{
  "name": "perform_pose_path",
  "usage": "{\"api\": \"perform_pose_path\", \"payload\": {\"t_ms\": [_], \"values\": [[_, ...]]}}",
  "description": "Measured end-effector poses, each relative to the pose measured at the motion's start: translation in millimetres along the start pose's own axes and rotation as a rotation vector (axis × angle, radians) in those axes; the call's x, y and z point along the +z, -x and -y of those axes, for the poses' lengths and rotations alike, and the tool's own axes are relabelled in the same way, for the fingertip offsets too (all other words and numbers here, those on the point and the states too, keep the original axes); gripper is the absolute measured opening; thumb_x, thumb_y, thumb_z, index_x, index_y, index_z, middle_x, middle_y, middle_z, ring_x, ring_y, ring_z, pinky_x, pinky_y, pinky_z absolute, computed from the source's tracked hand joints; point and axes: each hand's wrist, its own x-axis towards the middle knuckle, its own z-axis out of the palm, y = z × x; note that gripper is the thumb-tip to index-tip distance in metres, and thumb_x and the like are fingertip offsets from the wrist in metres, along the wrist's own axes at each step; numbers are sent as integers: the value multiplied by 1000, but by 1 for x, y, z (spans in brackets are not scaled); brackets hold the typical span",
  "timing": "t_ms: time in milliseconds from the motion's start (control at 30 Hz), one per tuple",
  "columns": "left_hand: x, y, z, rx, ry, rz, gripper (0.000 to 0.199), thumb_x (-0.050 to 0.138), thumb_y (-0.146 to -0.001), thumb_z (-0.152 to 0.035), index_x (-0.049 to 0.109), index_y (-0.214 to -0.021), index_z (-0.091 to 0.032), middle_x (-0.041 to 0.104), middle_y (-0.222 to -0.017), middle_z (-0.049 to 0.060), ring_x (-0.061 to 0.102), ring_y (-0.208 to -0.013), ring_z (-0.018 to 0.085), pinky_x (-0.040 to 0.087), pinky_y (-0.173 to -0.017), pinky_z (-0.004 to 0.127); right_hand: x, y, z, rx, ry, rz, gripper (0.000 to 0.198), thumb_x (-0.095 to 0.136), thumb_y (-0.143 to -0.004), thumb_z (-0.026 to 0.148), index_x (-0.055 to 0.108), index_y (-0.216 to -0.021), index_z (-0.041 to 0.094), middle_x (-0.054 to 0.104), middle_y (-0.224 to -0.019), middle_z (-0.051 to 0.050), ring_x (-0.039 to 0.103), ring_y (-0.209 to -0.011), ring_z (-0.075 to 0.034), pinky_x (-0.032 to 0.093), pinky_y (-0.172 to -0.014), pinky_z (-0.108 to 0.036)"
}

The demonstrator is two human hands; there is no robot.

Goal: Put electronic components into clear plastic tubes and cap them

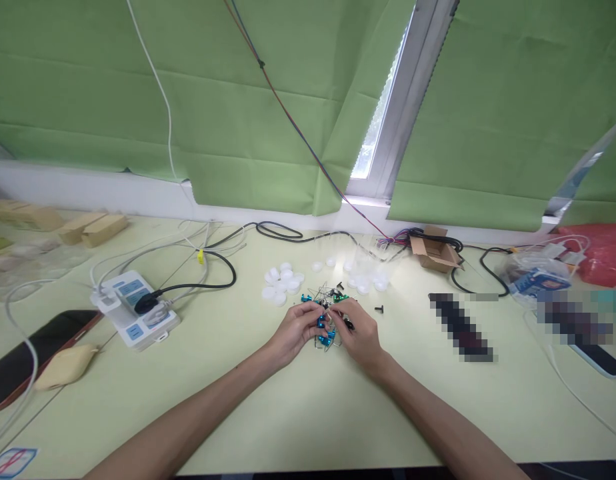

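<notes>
My left hand (297,330) and my right hand (361,328) meet over a small pile of parts in the middle of the table. Both are closed, with fingertips pinched together at nearly the same spot. Whatever they hold between them is small and dark, mostly covered by the fingers. Around and beneath the fingers lie shiny blue metal pieces (325,339), bent thin wires (317,292) and green pieces (341,298). A black T-shaped piece (379,309) lies apart, right of my right hand.
White round plastic pieces (283,283) lie in groups behind the pile. At left are a power strip (138,310) with plugged cables, a dark phone-like slab (38,353) and a cream case (67,367). An open cardboard box (435,252) stands at the back right.
</notes>
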Motion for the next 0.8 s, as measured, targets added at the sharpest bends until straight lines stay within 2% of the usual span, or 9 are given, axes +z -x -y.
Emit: {"api": "perform_pose_path", "payload": {"t_ms": [267,433,600,800], "values": [[2,0,-1,0,-21,-16,22,78,-76,-30,68,-76,-11,65,-70,4,63,-66,13,57,-62,23,0,0,-2,-63,14,30,17,53,-93,6,62,-98,19,66,-81,-7,59,-75,-19,52,-68,-34],[2,-1,0,1,-19,-36,23,80,-74,-31,68,-75,-11,64,-68,4,63,-66,14,57,-61,24,0,-1,-5,-143,17,76,23,51,-94,3,62,-106,19,67,-84,-7,59,-78,-20,53,-69,-36],[3,0,-1,-2,-25,-42,22,80,-73,-30,69,-75,-11,64,-67,4,62,-66,14,57,-61,23,1,0,-7,-167,24,91,27,51,-94,4,62,-113,20,68,-87,-8,60,-80,-20,54,-70,-36],[1,-1,-3,-22,-29,-71,23,82,-71,-31,70,-74,-12,64,-67,3,63,-64,14,57,-58,23,1,-4,-8,-199,8,84,25,50,-95,5,64,-110,19,70,-84,-7,62,-77,-19,54,-69,-34]]}}
